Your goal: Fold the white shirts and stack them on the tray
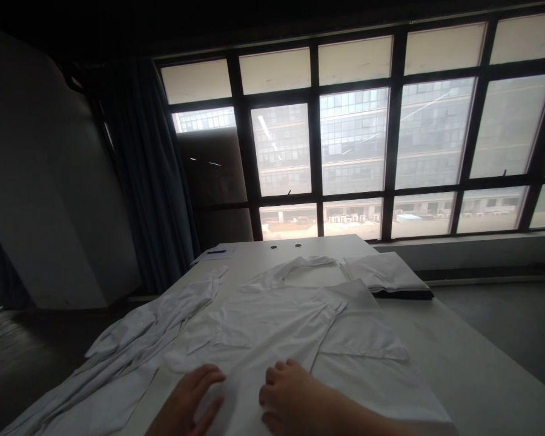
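A white shirt (281, 312) lies spread on the white table, its neck opening toward the far end and its front panels wrinkled. My left hand (191, 396) rests at the near part of the shirt, thumb apart from the fingers, with cloth showing between them. To its right, my right hand (295, 390) has its fingers curled down on the shirt's front panel, close to the open front edge. Folds in the cloth run toward this hand. The near hem is out of view below the hands.
More rumpled white cloth (140, 333) drapes along the table's left edge. Folded white fabric (386, 269) sits on something black at the right edge. A pen (217, 252) lies on paper at the far left of the table (490, 375). Windows and a blue curtain (140, 169) stand behind.
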Action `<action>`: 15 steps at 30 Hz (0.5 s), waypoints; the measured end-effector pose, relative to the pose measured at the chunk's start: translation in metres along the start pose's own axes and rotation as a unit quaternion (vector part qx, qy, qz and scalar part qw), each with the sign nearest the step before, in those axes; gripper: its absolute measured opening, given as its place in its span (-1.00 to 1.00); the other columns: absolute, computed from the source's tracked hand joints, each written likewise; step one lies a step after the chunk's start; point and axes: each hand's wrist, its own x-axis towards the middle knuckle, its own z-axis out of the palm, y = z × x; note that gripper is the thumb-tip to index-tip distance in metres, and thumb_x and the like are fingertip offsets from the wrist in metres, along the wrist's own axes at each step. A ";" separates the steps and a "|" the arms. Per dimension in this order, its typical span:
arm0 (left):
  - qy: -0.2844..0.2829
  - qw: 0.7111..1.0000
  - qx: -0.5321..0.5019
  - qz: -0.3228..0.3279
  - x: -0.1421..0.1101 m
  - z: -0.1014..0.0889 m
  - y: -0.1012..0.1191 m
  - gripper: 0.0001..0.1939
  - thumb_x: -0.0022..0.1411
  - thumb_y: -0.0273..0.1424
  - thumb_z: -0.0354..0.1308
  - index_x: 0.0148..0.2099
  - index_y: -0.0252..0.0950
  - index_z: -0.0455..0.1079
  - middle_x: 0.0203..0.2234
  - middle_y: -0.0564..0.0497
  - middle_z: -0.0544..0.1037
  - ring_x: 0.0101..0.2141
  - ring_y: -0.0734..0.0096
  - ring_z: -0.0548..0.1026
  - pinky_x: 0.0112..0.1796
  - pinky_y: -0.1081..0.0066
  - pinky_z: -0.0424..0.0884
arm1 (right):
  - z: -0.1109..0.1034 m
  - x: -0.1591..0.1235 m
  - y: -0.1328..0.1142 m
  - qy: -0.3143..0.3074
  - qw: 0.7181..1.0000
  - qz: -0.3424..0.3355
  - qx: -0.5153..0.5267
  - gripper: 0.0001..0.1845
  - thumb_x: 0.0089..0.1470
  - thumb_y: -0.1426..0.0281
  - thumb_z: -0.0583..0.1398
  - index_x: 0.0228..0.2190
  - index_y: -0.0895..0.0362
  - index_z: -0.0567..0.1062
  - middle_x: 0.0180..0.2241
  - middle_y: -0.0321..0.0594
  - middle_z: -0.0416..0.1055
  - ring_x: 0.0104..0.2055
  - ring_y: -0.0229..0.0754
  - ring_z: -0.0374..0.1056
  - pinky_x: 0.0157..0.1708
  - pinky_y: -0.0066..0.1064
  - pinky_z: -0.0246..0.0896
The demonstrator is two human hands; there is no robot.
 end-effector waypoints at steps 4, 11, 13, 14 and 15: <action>-0.189 0.969 -0.022 0.156 0.010 0.055 0.028 -0.40 0.33 -0.01 0.06 0.38 0.21 0.07 0.32 0.06 0.23 0.24 0.06 0.32 0.18 0.18 0.34 | -0.015 -0.011 0.041 0.018 0.987 0.158 -0.006 -0.53 0.08 0.12 0.19 -0.06 0.13 0.47 0.00 0.04 0.38 0.05 0.13 0.30 0.01 0.11 0.20; -0.251 0.946 -0.015 0.204 0.015 0.085 0.023 -0.39 0.42 -0.06 -0.04 0.40 0.33 -0.21 0.37 0.06 0.02 0.32 -0.08 0.09 0.25 -0.18 0.08 | -0.023 -0.051 0.115 -0.080 0.912 0.398 0.052 -0.01 0.10 -0.25 -0.02 0.37 0.05 0.00 0.41 0.06 -0.25 0.41 0.39 -0.34 0.12 0.55 -0.49; -0.252 0.946 -0.008 0.205 0.015 0.084 0.023 -0.38 0.42 -0.05 -0.03 0.40 0.33 -0.22 0.37 0.03 0.02 0.32 -0.11 0.10 0.24 -0.24 0.08 | -0.016 -0.067 0.123 -0.056 0.929 0.362 0.046 -0.05 0.15 -0.25 -0.12 0.38 0.01 -0.04 0.43 -0.07 -0.33 0.44 0.27 -0.42 0.20 0.45 -0.60; -0.252 0.945 -0.003 0.210 0.014 0.084 0.024 -0.37 0.42 -0.04 -0.03 0.40 0.32 -0.25 0.37 0.01 0.02 0.32 -0.13 0.10 0.22 -0.27 0.08 | -0.012 -0.075 0.126 -0.034 0.938 0.344 0.036 -0.08 0.17 -0.24 -0.15 0.38 -0.01 -0.04 0.43 -0.12 -0.34 0.44 0.22 -0.42 0.24 0.38 -0.62; -0.249 0.944 0.005 0.217 0.013 0.083 0.026 -0.35 0.41 -0.04 -0.03 0.40 0.32 -0.27 0.36 0.00 0.02 0.31 -0.14 0.11 0.21 -0.29 0.10 | -0.008 -0.084 0.129 -0.013 0.941 0.338 0.024 -0.10 0.19 -0.22 -0.16 0.38 -0.01 -0.02 0.43 -0.15 -0.34 0.45 0.19 -0.40 0.27 0.33 -0.62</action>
